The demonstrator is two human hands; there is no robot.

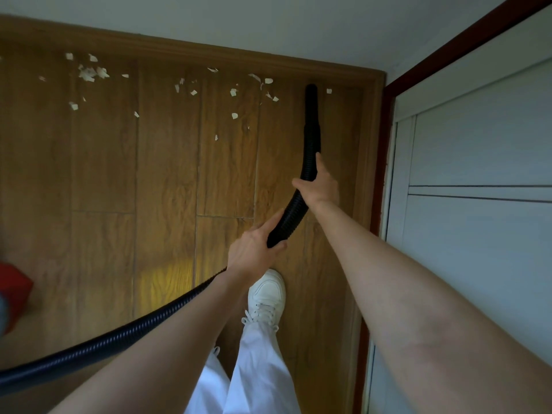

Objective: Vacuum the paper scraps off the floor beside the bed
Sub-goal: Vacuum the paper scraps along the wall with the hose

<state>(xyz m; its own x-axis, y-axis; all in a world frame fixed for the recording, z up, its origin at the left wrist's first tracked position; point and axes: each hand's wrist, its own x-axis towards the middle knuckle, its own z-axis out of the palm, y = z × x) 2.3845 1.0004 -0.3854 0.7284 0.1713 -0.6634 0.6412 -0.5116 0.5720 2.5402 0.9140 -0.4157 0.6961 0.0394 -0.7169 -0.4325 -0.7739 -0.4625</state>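
Paper scraps (pixel 89 73): small, torn, pale pieces scattered across the far strip of the wood-plank floor (pixel 167 174), close along the wooden skirting board (pixel 191 46) below the pale wall; densest cluster at far left, looser spread toward the middle, a few single bits lying nearer the viewer. One scrap (pixel 329 91) lies just beside the hose tip on its right, another (pixel 275 99) near it on the left. Vacuum hose (pixel 310 138): black, ribbed, flexible; runs from the lower left edge of view, passes behind the left forearm, curves up through both hands and ends in a smooth dark nozzle (pixel 311 94) pointing at the floor next to the skirting, in the far right corner. Whether the tip touches the floor cannot be told. Left hand (pixel 254 249): closed around the hose at the lower grip, index finger stretched along the ribbing. Right hand (pixel 321 183): wrapped around the hose higher up, thumb across the front; arm extended. Hands apart from each other, both clamped on the hose. White sneaker (pixel 267 297): laced, planted on the floor below the hands, with white trouser legs (pixel 257 375) above it. Red object (pixel 13 294): partly visible at the left edge, identity unclear. White panelled cabinet front (pixel 478 204): fills the right side, bordered by dark red-brown trim (pixel 379 174).
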